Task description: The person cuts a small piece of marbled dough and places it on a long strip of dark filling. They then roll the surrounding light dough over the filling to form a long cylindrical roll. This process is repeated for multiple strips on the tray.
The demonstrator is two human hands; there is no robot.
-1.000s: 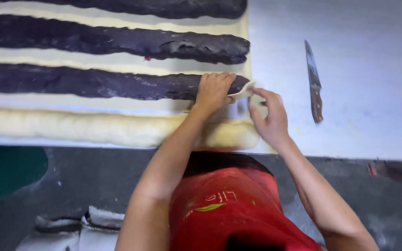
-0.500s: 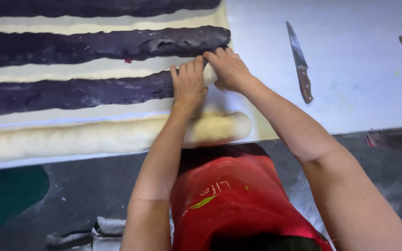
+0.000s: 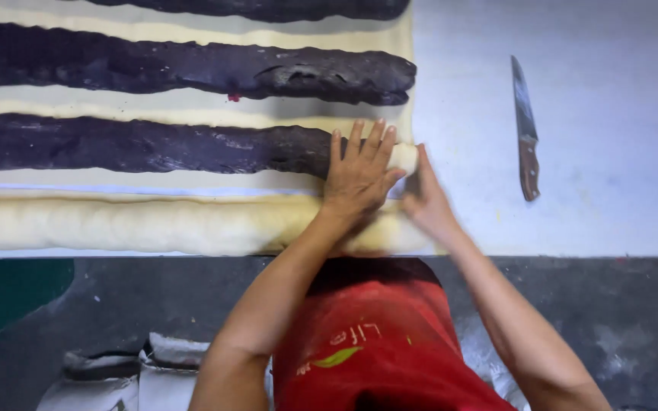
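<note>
A pale sheet of dough (image 3: 192,116) lies on the white table (image 3: 611,152), with long dark purple filling strips on it. My left hand (image 3: 359,175) lies flat, fingers spread, on the right end of the nearest dark strip (image 3: 138,144), pressing the dough edge over it. Just to its right, my right hand (image 3: 424,199) is blurred and touches the dough end at the sheet's edge. A second dark strip (image 3: 192,68) lies farther back. A rolled pale dough log (image 3: 138,226) runs along the table's near edge.
A knife (image 3: 525,129) with a brown handle lies on the table to the right of the dough. A third dark strip (image 3: 268,9) shows at the top. Below the table edge are a dark floor (image 3: 116,304) and my red apron (image 3: 375,342).
Both hands moved from the dough's far corner back toward me onto the end of the nearest dark strip. The left hand now lies flat and spread.
</note>
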